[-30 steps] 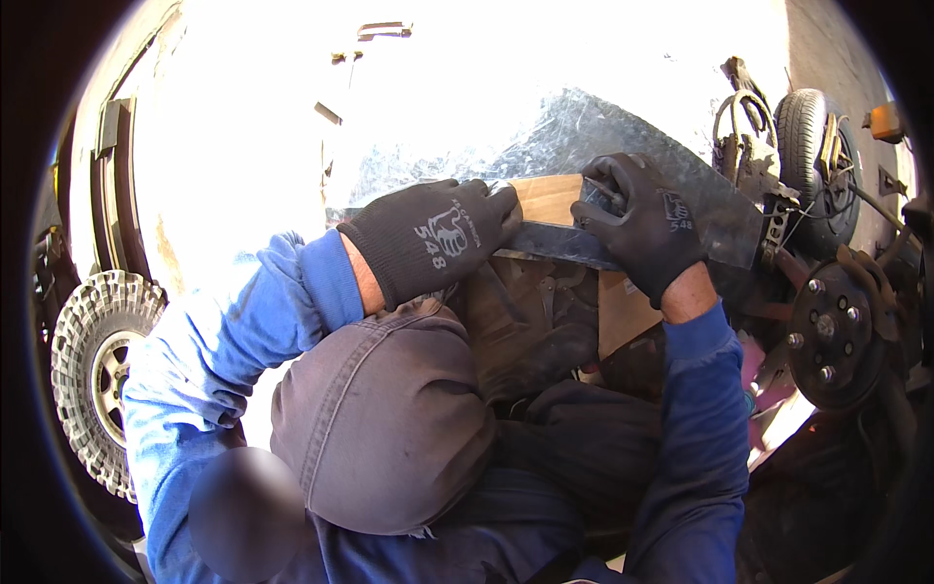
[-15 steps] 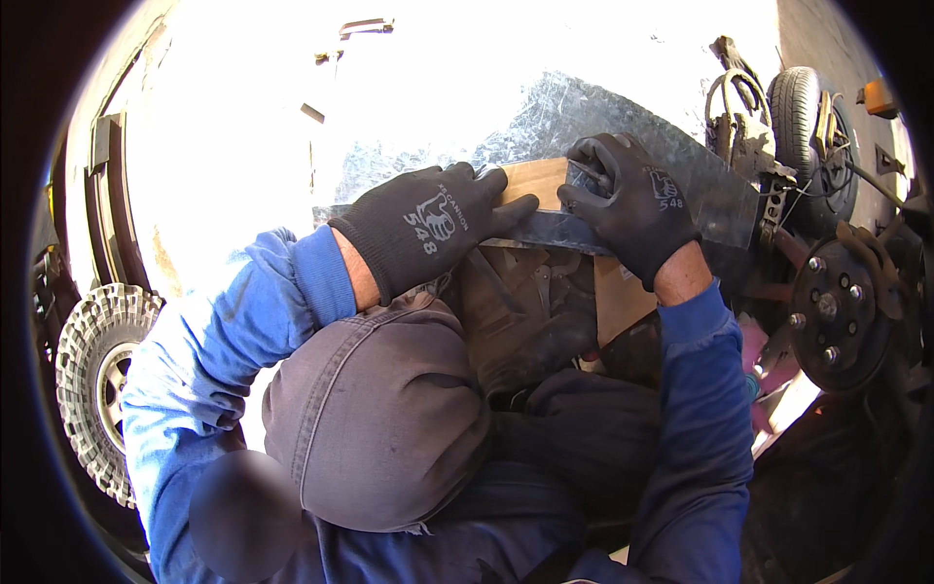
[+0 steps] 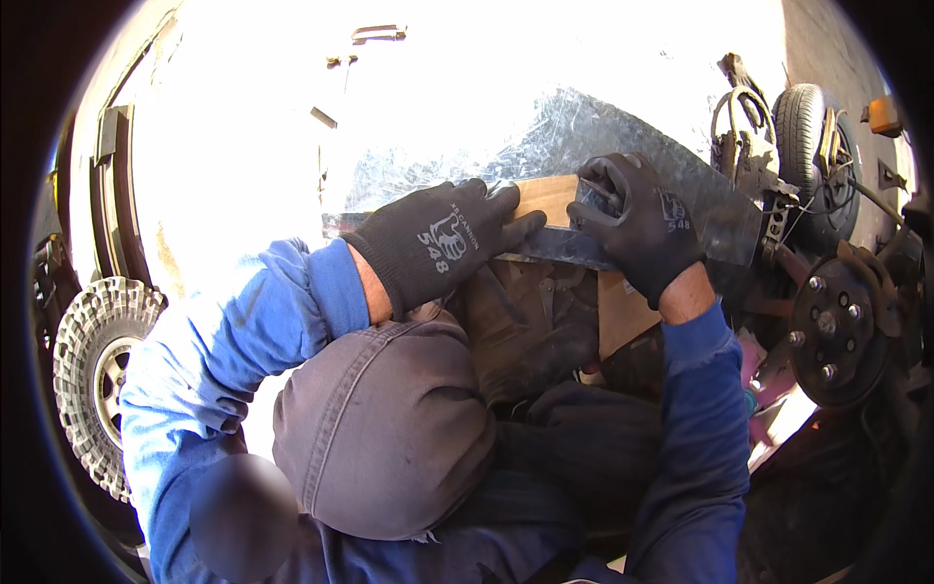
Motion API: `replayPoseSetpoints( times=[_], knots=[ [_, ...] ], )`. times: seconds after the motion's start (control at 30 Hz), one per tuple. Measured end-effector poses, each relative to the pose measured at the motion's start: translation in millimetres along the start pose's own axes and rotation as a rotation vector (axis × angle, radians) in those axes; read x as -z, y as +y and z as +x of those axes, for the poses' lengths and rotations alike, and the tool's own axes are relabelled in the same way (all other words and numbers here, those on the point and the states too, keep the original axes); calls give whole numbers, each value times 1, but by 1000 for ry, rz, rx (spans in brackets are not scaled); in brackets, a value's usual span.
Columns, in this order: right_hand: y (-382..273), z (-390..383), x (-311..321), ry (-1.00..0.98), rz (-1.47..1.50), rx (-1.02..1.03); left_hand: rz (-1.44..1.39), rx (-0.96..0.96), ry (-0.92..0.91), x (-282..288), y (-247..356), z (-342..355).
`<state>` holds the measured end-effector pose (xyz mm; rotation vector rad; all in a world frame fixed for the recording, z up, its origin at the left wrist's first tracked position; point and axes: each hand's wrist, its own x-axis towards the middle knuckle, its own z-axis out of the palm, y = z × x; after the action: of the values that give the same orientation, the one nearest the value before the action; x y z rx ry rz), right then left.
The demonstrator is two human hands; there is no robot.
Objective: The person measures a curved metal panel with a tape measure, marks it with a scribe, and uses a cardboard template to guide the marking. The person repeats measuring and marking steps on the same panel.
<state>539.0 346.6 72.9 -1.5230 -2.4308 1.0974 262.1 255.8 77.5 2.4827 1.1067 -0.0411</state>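
Both my hands wear black gloves with pale printing. My left hand [image 3: 443, 238] presses the left end of a small tan piece [image 3: 548, 200], which looks like cardboard, onto a grey sheet of metal [image 3: 662, 165]. Thumb and forefinger lie apart on it, by the sheet's near edge. At the tan piece's right end, my right hand [image 3: 642, 219] is closed, with the fingers curled round a thin, dark, pen-like tool [image 3: 610, 200]. The tool's tip is hard to make out. Below the sheet's near edge shows another tan, cardboard-like piece [image 3: 623, 311].
A wheel hub with studs [image 3: 827, 326] stands at the right, near a tyre [image 3: 800, 146] and a bracket with cables [image 3: 749, 127]. A knobbly-treaded wheel [image 3: 102, 380] is at the left. Rounded grey-brown cloth [image 3: 389, 438] fills the lower middle. Glare washes out the far surface.
The whole view has shifted slightly, so hands and sheet sit a little lower and farther right. Both hands keep nearly the same places on the tan piece.
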Motion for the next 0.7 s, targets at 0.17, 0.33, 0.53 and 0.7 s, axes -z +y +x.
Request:
replayPoseSetpoints(
  times=[0.17, 0.33, 0.53, 0.7],
  knots=[
    [0, -1, 1, 7, -15, 18, 10, -9, 38, 6, 1, 0],
    [-1, -1, 1, -2, 7, 2, -282, 172, -52, 9, 3, 3],
    [-1, 0, 1, -2, -2, 19, -153, 46, 19, 1, -3, 5],
    [1, -2, 2, 6, -29, 24, -67, 31, -38, 3, -2, 7]
  ],
)
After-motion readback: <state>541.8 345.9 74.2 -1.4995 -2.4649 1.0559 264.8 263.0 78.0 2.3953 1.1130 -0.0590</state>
